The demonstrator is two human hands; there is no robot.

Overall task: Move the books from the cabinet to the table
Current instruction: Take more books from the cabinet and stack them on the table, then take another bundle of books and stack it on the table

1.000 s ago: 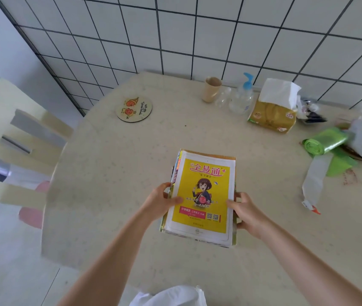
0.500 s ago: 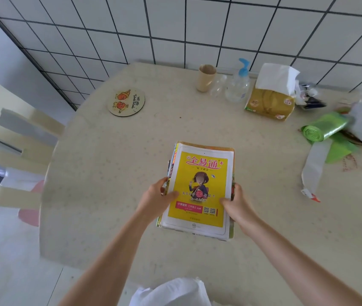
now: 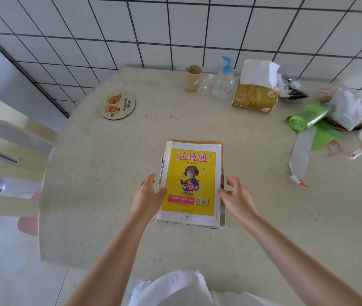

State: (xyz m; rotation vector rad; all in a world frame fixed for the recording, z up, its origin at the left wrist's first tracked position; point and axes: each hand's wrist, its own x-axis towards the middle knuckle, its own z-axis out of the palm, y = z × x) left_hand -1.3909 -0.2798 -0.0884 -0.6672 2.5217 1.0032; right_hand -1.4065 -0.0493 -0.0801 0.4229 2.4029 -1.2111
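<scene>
A stack of books [image 3: 190,182] with a yellow-covered one on top lies flat on the beige table [image 3: 100,173], near its middle. My left hand [image 3: 146,198] is at the stack's left edge, fingers spread, its thumb just touching the cover. At the right edge my right hand [image 3: 236,195] hovers with fingers apart and curled, slightly off the books. Neither hand grips the stack. The cabinet is out of view.
Along the back of the table stand a round coaster [image 3: 118,106], a beige cup [image 3: 192,77], a pump bottle [image 3: 224,81] and a tissue pack [image 3: 255,93]. A green bag roll [image 3: 308,115] and plastic bags lie at the right. A pale chair [image 3: 5,151] stands at the left.
The stack has come to rest on the table. Both hands, which held its sides, have opened and drawn slightly away from it.
</scene>
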